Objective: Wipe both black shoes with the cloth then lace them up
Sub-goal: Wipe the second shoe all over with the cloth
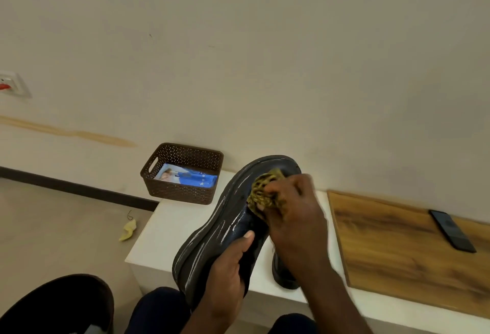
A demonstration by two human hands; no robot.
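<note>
While left hand (228, 267) grips black shoe (212, 235) | right hand (294, 209) bunches cloth (265, 190), seemingly on toe

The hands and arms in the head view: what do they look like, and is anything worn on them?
Both are bare: the left hand and right hand show no gloves, rings or watch. No sleeves reach the visible forearms. The fingers have short nails.

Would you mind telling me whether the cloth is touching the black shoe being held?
Touching. The head view shows the right hand pressing the cloth against the black shoe, with no gap between them.
</note>
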